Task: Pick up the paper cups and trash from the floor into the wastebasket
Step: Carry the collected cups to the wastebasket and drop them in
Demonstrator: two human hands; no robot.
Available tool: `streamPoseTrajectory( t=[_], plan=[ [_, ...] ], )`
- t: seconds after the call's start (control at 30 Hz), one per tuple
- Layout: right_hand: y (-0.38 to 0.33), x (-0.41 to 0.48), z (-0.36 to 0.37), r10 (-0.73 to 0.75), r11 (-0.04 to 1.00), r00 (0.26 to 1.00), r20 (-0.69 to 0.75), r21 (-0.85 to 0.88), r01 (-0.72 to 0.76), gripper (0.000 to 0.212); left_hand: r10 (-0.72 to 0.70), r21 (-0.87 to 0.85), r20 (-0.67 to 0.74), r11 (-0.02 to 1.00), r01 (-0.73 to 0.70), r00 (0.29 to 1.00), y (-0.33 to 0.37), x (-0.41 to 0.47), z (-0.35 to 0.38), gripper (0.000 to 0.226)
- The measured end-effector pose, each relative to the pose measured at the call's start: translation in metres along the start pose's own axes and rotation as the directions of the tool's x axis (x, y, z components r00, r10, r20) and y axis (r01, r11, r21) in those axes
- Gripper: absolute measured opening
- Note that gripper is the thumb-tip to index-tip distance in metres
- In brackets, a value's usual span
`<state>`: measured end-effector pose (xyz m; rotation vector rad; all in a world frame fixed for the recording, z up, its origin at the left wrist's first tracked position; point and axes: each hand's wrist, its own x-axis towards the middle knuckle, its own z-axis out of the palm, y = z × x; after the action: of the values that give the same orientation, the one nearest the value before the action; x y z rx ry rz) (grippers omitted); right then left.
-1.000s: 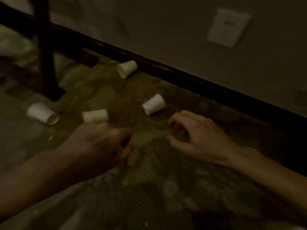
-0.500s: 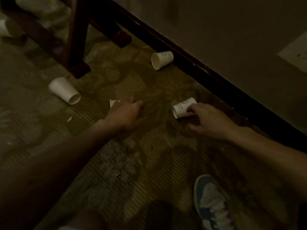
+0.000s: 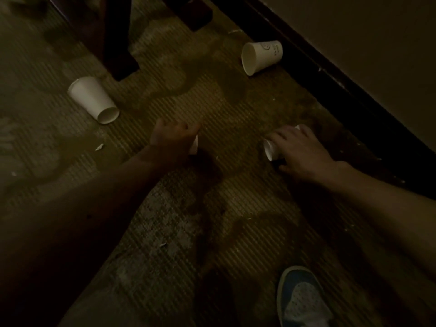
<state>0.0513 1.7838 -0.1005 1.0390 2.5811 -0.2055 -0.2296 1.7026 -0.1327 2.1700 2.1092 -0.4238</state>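
Several white paper cups lie on a dim patterned carpet. My left hand (image 3: 173, 139) is curled round one cup (image 3: 194, 145), of which only a white edge shows. My right hand (image 3: 299, 149) lies over another cup on its side (image 3: 270, 149), fingers across its top and thumb beneath. A third cup (image 3: 93, 99) lies at the left with its base toward me. A fourth cup (image 3: 260, 56), printed with a small face, lies by the baseboard. Small paper scraps (image 3: 99, 146) dot the carpet. No wastebasket is in view.
Dark wooden furniture legs (image 3: 118, 43) stand at the top left. A dark baseboard (image 3: 342, 79) and a pale wall run diagonally along the right. My blue and white shoe (image 3: 304, 298) is at the bottom right.
The view has moved closer and tilted down. My left hand has closed over the cup it was reaching. My right hand has slid from the cup's end to over its body.
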Motion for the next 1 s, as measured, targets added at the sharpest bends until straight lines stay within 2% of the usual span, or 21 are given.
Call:
streamPoseTrajectory(
  t=[0.1,0.17,0.23,0.33,0.43,0.5,0.57,0.6,0.67,0.8,0.87,0.93,0.97,1.0],
  plan=[
    [0.001,0.012,0.002,-0.004,0.996,1.0,0.017,-0.087,0.005,0.06,-0.007,0.073,-0.011,0.997,0.008,1.0,-0.002,-0.006,0.009,0.073],
    [-0.002,0.022,0.005,-0.024,0.992,0.999,0.041,-0.12,0.028,0.056,-0.014,-0.07,0.119,0.997,0.023,0.993,-0.01,-0.012,0.01,0.083],
    [-0.012,0.035,0.005,-0.028,1.0,0.999,0.035,-0.013,0.028,0.059,-0.039,-0.256,0.242,0.961,0.102,0.969,-0.022,-0.019,0.002,0.089],
    [-0.039,0.058,-0.005,0.014,0.941,0.995,-0.095,0.338,0.019,0.056,-0.135,-0.382,0.317,0.888,0.256,0.939,-0.043,-0.03,-0.009,0.086],
    [-0.078,0.086,-0.02,0.105,0.716,0.991,-0.078,0.698,-0.021,0.046,-0.279,-0.422,0.257,0.829,0.367,0.925,-0.076,-0.044,-0.022,0.069],
    [-0.106,0.104,-0.029,0.117,0.47,0.993,-0.015,0.882,-0.042,0.032,-0.414,-0.476,0.203,0.75,0.459,0.887,-0.103,-0.051,-0.032,0.07],
    [-0.129,0.116,-0.039,0.112,0.274,0.992,0.056,0.958,-0.085,0.024,-0.527,-0.526,0.154,0.673,0.52,0.836,-0.127,-0.054,-0.038,0.074],
    [-0.138,0.121,-0.041,0.102,0.245,0.992,0.077,0.964,-0.1,0.024,-0.567,-0.538,0.14,0.644,0.543,0.812,-0.136,-0.054,-0.04,0.074],
    [-0.15,0.125,-0.045,0.073,0.262,0.993,0.09,0.959,-0.106,0.027,-0.608,-0.549,0.163,0.599,0.583,0.777,-0.152,-0.05,-0.04,0.076],
    [-0.156,0.12,-0.045,0.06,0.272,0.992,0.108,0.955,-0.12,0.022,-0.601,-0.586,0.263,0.522,0.62,0.755,-0.172,-0.037,-0.032,0.08],
    [-0.156,0.118,-0.045,0.067,0.26,0.989,0.131,0.955,-0.144,0.022,-0.565,-0.652,0.321,0.45,0.61,0.76,-0.175,-0.033,-0.026,0.08],
    [-0.154,0.116,-0.046,0.061,0.257,0.986,0.155,0.952,-0.165,0.025,-0.515,-0.752,0.37,0.322,0.575,0.773,-0.174,-0.033,-0.025,0.079],
    [-0.152,0.115,-0.046,0.063,0.248,0.984,0.169,0.952,-0.179,0.028,-0.503,-0.774,0.371,0.297,0.559,0.781,-0.173,-0.033,-0.025,0.076],
    [-0.151,0.114,-0.046,0.066,0.229,0.981,0.182,0.954,-0.192,0.031,-0.501,-0.768,0.361,0.32,0.556,0.787,-0.173,-0.033,-0.024,0.072]
  ],
)
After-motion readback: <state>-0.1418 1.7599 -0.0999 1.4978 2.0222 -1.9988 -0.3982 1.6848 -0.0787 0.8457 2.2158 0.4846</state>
